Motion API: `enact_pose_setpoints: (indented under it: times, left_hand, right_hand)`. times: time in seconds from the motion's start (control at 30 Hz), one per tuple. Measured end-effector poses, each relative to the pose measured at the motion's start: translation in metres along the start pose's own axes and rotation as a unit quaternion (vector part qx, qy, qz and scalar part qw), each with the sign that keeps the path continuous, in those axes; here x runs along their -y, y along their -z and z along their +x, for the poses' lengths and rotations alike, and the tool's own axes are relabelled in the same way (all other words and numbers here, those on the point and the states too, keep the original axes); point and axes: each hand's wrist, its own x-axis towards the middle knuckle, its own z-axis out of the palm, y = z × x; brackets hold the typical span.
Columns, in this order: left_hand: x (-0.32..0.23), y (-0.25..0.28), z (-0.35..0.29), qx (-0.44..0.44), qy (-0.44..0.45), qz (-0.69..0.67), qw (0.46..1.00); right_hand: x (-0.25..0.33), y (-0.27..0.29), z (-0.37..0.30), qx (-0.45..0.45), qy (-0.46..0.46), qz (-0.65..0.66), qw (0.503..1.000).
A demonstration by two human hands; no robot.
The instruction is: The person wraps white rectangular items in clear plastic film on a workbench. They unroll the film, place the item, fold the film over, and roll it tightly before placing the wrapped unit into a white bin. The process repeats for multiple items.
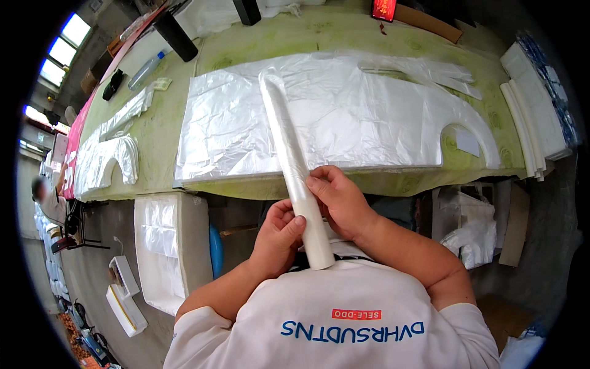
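White roll (pixel 291 157) partly hides plastic sheets (pixel 369 123); black cylinder (pixel 176 38), bottle (pixel 145 71) farther left

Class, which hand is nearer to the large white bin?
Left. The left hand, on the plastic roll, is right of the large white bin; the right hand, higher on the roll, is farther right.

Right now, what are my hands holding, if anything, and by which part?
A long whitish plastic roll, held by the half nearer you: your left hand on its left side, your right hand slightly farther up, on its right.
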Motion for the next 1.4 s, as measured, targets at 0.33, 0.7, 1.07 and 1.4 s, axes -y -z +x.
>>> enact_pose_setpoints:
  times: [0.33,0.7,1.07,1.4]
  left_hand:
    - [-0.033,-0.019,0.062,0.045,-0.494,0.534,0.684]
    - [-0.12,-0.016,0.253,-0.098,-0.436,0.526,0.724]
    - [-0.159,-0.012,0.202,-0.024,-0.13,0.573,0.808]
    - [-0.19,-0.046,0.217,0.048,0.096,0.664,0.74]
  right_hand:
    - [0.034,0.039,-0.013,-0.077,0.053,-0.07,0.993]
    - [0.043,0.084,-0.048,-0.074,0.04,-0.171,0.982]
    - [0.041,0.11,-0.07,-0.082,0.022,-0.133,0.988]
    - [0.038,0.112,-0.08,-0.052,0.057,-0.192,0.978]
